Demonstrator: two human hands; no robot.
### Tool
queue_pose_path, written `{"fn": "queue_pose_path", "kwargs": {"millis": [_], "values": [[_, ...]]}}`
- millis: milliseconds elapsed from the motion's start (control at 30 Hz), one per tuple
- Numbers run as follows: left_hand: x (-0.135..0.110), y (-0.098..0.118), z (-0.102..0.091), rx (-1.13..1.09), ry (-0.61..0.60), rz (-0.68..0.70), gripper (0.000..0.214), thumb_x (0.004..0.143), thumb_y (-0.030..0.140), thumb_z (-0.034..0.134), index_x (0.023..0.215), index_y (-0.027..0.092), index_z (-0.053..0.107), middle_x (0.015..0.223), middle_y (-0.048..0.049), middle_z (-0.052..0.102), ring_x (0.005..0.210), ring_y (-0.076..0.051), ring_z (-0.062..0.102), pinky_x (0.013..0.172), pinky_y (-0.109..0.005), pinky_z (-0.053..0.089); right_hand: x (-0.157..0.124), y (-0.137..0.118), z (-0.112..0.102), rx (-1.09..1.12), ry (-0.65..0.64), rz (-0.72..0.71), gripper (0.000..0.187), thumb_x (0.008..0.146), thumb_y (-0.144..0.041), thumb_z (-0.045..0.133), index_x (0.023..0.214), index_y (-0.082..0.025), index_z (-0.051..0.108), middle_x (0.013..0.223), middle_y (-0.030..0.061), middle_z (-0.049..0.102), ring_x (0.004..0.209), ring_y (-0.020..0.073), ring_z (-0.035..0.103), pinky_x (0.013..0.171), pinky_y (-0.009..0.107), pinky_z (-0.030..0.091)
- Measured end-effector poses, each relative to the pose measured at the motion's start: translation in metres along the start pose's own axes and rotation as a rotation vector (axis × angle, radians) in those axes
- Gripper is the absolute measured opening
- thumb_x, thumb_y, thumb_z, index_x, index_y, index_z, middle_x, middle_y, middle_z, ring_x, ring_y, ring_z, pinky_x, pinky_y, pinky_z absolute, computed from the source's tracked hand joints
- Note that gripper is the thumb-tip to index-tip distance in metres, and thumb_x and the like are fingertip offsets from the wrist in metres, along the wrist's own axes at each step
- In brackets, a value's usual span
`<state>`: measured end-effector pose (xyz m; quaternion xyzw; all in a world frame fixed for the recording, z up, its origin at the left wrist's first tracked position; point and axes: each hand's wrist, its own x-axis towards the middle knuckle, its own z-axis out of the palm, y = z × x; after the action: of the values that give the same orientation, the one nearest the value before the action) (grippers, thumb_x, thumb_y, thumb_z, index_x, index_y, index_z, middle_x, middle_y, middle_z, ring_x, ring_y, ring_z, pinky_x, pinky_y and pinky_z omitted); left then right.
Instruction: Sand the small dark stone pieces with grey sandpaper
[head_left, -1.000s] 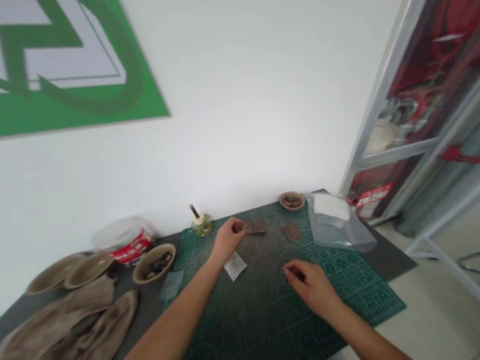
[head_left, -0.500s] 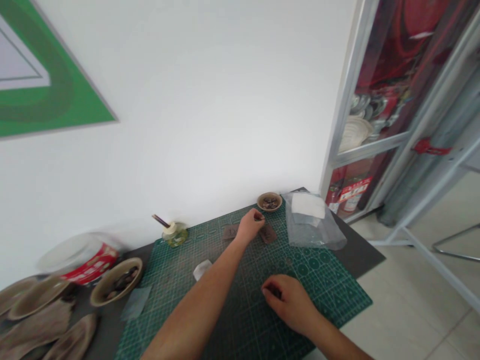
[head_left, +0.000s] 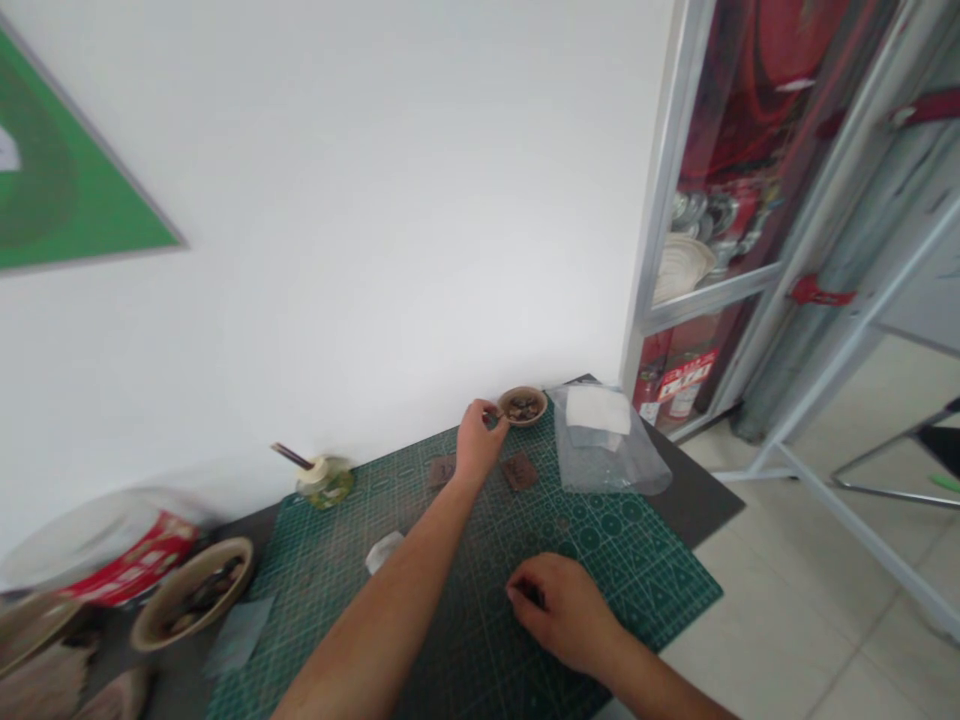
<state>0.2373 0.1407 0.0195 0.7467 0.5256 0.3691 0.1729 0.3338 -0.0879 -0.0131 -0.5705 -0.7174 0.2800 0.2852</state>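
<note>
My left hand [head_left: 480,440] reaches to the far side of the cutting mat [head_left: 600,560]. Its fingers are pinched beside the left rim of a small bowl [head_left: 545,404] of dark and tan pieces, and what they hold, if anything, is too small to make out. Just below that hand lie two flat brown pieces with faint marks, the left piece [head_left: 441,471] partly covered by it and the right piece [head_left: 520,471] in plain sight. Nearer, my right hand [head_left: 562,610] rests low over the mat, fingers curled and thumb against them. Whatever is inside that curl is hidden.
A clear plastic bag [head_left: 611,460] with a white sheet lies at the right. On the left stand a glass jar [head_left: 330,484] with a brush-like stick, a bowl [head_left: 154,620] of dark pieces and a white-and-red tub [head_left: 97,540]. A crumpled white tissue [head_left: 384,549] lies near my left forearm.
My left hand has moved from above the right brown piece up to the small bowl's edge. My right hand stays curled in nearly the same place. The view has shifted slightly to the right.
</note>
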Motion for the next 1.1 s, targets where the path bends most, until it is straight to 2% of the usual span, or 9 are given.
{"fn": "queue_pose_path", "kwargs": {"millis": [133,267,333,467,567,700,967,1100], "values": [[0.01,0.005,0.009,0.016,-0.012,-0.005,0.017,0.081,0.03,0.061,0.096,0.023,0.057,0.099,-0.006,0.065,0.101,-0.024,0.054,0.09,-0.04,0.038,0.0,0.0,0.0,0.002,0.006,-0.01,0.018,0.089,-0.027,0.052,0.093,-0.023,0.07,0.088,0.0014,0.07,0.085,0.017,0.063,0.078,0.026,0.041],[0.014,0.002,0.024,0.028,-0.062,-0.05,0.012,0.079,0.029,0.064,0.089,0.024,0.059,0.092,-0.006,0.068,0.103,-0.031,0.053,0.09,-0.051,0.035,-0.001,0.0,0.0,-0.003,0.02,-0.013,0.019,0.089,-0.026,0.052,0.094,-0.023,0.069,0.088,0.0016,0.07,0.085,0.017,0.063,0.077,0.026,0.042],[0.014,0.0,0.028,0.011,-0.091,-0.049,0.012,0.08,0.028,0.063,0.09,0.024,0.059,0.095,-0.0061,0.068,0.1,-0.029,0.056,0.088,-0.048,0.037,-0.001,-0.001,0.001,-0.014,0.024,-0.004,0.019,0.089,-0.026,0.051,0.094,-0.022,0.069,0.088,0.0018,0.07,0.085,0.0171,0.063,0.077,0.026,0.041],[0.013,-0.004,0.032,-0.054,-0.151,0.003,0.011,0.082,0.023,0.061,0.092,0.022,0.057,0.094,-0.005,0.069,0.087,-0.019,0.062,0.08,-0.031,0.044,-0.002,0.001,0.001,-0.02,0.025,-0.011,0.018,0.089,-0.027,0.051,0.092,-0.022,0.069,0.087,0.0014,0.069,0.083,0.0166,0.062,0.076,0.026,0.041],[0.012,-0.006,0.029,-0.075,-0.164,0.029,0.01,0.081,0.023,0.06,0.091,0.021,0.057,0.09,-0.0043,0.068,0.083,-0.017,0.063,0.076,-0.027,0.045,-0.002,0.002,0.002,-0.009,0.038,-0.019,0.018,0.089,-0.027,0.051,0.089,-0.022,0.069,0.084,0.0006,0.069,0.081,0.0159,0.062,0.074,0.025,0.04],[0.004,-0.018,0.011,-0.061,-0.163,0.029,0.012,0.083,0.028,0.058,0.092,0.021,0.056,0.09,-0.0044,0.068,0.084,-0.017,0.063,0.075,-0.027,0.045,-0.002,0.003,0.002,0.017,0.049,-0.024,0.016,0.089,-0.026,0.053,0.09,-0.022,0.069,0.084,0.0007,0.069,0.081,0.016,0.062,0.074,0.025,0.04],[-0.033,-0.076,-0.06,0.051,-0.184,-0.084,0.015,0.079,0.031,0.06,0.087,0.02,0.056,0.079,-0.0017,0.066,0.074,-0.017,0.062,0.067,-0.026,0.043,-0.005,0.002,0.003,0.035,0.059,-0.046,0.015,0.089,-0.025,0.054,0.091,-0.023,0.068,0.085,0.0004,0.068,0.081,0.0158,0.06,0.074,0.026,0.04],[-0.035,-0.092,-0.074,0.108,-0.185,-0.108,0.013,0.078,0.029,0.06,0.085,0.02,0.055,0.077,-0.0006,0.066,0.073,-0.017,0.061,0.065,-0.025,0.042,-0.005,0.003,0.005,0.02,0.069,-0.052,0.015,0.089,-0.025,0.053,0.09,-0.023,0.068,0.085,0.0003,0.068,0.082,0.0162,0.06,0.075,0.026,0.04]]}}
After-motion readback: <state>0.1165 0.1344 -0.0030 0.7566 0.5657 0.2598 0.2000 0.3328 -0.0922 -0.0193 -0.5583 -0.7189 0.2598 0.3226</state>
